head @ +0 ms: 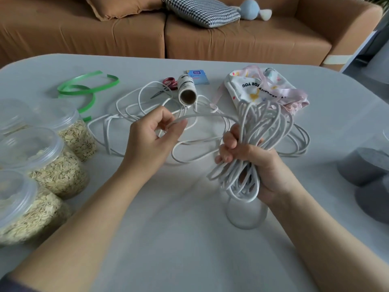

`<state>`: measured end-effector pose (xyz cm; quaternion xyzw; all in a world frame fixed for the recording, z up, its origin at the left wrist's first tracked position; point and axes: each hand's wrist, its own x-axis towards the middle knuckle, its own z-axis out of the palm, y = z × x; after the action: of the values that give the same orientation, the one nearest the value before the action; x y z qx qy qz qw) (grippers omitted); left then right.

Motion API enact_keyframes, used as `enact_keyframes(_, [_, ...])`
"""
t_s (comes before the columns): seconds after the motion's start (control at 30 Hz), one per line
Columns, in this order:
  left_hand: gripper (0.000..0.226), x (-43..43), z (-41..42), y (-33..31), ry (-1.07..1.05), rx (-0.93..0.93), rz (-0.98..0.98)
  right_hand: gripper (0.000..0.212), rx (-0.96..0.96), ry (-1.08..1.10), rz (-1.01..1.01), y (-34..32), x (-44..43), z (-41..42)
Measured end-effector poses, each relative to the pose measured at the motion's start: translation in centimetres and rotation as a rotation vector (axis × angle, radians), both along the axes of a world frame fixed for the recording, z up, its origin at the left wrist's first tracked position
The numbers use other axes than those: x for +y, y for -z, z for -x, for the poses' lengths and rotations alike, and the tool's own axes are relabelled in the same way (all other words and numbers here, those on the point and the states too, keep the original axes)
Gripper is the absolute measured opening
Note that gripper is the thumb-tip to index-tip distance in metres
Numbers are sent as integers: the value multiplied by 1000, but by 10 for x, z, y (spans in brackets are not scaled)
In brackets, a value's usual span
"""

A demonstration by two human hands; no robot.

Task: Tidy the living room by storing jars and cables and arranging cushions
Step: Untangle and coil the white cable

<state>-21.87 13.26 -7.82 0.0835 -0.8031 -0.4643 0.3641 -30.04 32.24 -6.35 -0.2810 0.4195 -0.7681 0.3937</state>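
My right hand grips a bundle of looped white cable upright above the table, loops sticking out above and below the fist. My left hand pinches a single strand of the same cable, which arcs across to the bundle. More loose cable lies tangled on the table behind my hands. Three clear lidded jars of oat-like flakes stand at the left edge. On the brown sofa beyond lie a brown cushion and a houndstooth cushion.
The grey-white table carries a green strap, red-handled scissors, a cardboard roll, a small blue packet, a printed drawstring bag and dark grey round containers at right. A blue plush toy sits on the sofa.
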Motion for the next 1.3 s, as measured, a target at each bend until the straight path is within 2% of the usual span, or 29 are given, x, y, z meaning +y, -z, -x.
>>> enact_keyframes(0.1, [38, -8, 2, 7, -6, -26, -56, 30, 4, 112, 35, 0, 3, 4])
enact_keyframes(0.23, [18, -13, 5, 11, -11, -39, -78, 29, -54, 208, 102, -3, 4, 6])
enact_keyframes(0.37, [6, -19, 3, 11, -45, 28, -44, 31, -191, 284, 197, -6, 6, 11])
enact_keyframes(0.43, [9, -20, 1, 9, -85, 80, -1, 31, -202, 312, 174, -6, 6, 13])
enact_keyframes(0.53, [13, -12, 0, 7, -81, 109, 23, 26, -218, 262, 17, -4, 5, 11])
enact_keyframes(0.63, [18, 2, 2, 10, -11, 56, 168, 26, -169, 154, -181, -4, 4, 7])
enact_keyframes(0.73, [15, 12, 4, 12, 78, 31, 318, 26, -148, 39, -232, -7, 5, 7])
enact_keyframes(0.87, [18, 17, 3, 11, 165, 44, 403, 32, -168, -47, -190, -8, 7, 6])
enact_keyframes(0.97, [21, 19, 1, 11, 210, -6, 456, 32, -146, 39, -161, -9, 6, 4])
enact_keyframes(1.07, [23, 18, 2, 13, 253, -63, 581, 20, -262, 168, -68, -7, 4, 6])
enact_keyframes(1.13, [20, 16, 4, 13, 278, -63, 672, 32, -310, 206, -18, -3, 3, 10])
enact_keyframes(1.2, [16, 14, 6, 12, 306, -57, 742, 38, -309, 186, 9, -3, 3, 13])
enact_keyframes(1.27, [17, 12, 8, 12, 317, -62, 793, 29, -290, 134, 62, -3, 4, 13])
enact_keyframes(1.3, [18, 10, 9, 13, 313, -64, 805, 31, -302, 86, 111, -4, 5, 13])
